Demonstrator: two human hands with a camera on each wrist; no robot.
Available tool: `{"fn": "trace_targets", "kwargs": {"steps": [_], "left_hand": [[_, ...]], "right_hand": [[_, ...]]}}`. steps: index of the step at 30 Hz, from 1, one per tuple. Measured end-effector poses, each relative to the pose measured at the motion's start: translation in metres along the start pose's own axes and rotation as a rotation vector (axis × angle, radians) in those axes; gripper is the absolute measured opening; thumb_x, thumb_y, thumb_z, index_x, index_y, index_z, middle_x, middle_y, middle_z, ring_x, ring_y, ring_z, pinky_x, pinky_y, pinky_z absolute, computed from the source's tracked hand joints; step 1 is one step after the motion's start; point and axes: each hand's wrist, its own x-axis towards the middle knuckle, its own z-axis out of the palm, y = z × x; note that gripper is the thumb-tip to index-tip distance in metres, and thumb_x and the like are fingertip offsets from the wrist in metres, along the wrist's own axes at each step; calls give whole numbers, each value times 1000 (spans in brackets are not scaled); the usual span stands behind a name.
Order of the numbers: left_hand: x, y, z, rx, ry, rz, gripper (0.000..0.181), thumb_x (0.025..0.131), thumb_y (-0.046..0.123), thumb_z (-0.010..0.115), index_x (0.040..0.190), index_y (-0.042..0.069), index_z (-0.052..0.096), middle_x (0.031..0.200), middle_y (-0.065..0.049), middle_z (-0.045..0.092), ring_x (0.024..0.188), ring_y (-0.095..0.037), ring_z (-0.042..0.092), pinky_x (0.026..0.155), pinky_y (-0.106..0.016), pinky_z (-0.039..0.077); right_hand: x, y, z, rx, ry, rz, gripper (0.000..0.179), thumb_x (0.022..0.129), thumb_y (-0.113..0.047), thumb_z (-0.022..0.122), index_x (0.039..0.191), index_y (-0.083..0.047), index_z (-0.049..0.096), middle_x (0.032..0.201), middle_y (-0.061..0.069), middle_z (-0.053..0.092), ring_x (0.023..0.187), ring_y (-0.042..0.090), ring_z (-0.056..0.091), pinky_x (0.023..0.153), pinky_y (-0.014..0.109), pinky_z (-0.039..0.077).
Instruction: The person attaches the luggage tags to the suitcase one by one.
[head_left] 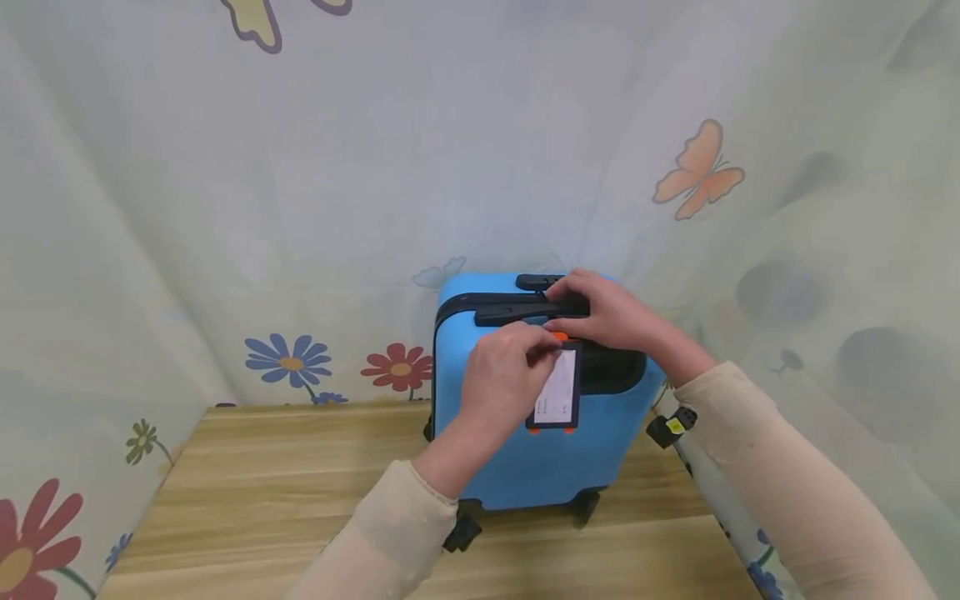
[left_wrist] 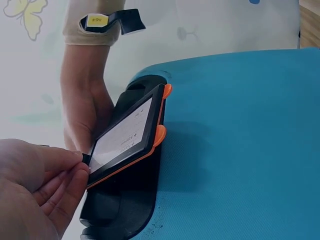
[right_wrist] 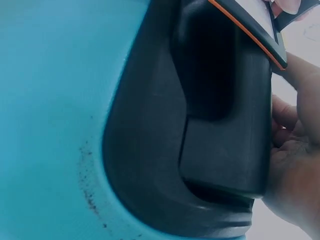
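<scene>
A light-blue suitcase (head_left: 510, 475) with black trim stands upright on a wooden surface. A luggage tag (head_left: 557, 387) with a black frame, orange edging and a white printed card lies against its front, below the black top handle (head_left: 498, 313). My left hand (head_left: 501, 371) pinches a small black strap (left_wrist: 86, 158) at the tag's upper end between thumb and fingers. Across the handle, my right hand (head_left: 609, 310) has its fingers on the far side and its thumb on the near side, close behind the tag. Its fingertips are partly hidden in the right wrist view.
The wooden tabletop (head_left: 300, 483) extends left of the suitcase. Behind and beside it hangs a pale curtain (head_left: 450, 167) printed with flowers and butterflies. Black wheels (head_left: 462, 532) show under the suitcase. A black device (head_left: 672, 426) sits on the right sleeve.
</scene>
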Motion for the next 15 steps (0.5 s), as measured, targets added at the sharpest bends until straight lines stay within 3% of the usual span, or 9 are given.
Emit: {"fn": "trace_targets", "kwargs": {"steps": [7,15], "left_hand": [[1,1,-1,15,2,-4,10,96,15,82,105,11,85,97,-2,81,80,-14,70,72,-26,56],[5,0,-4,-9,-28,-21,10,97,14,82,105,10,84,96,-1,80,79,-14,67,70,-25,54]], "right_hand": [[2,-1,-1,49,17,0,28,109,-19,62,128,0,69,125,16,67,111,32,59,102,53,50],[12,2,1,32,62,-8,19,108,-17,65,116,-3,74,113,13,70,102,30,61,95,49,53]]}}
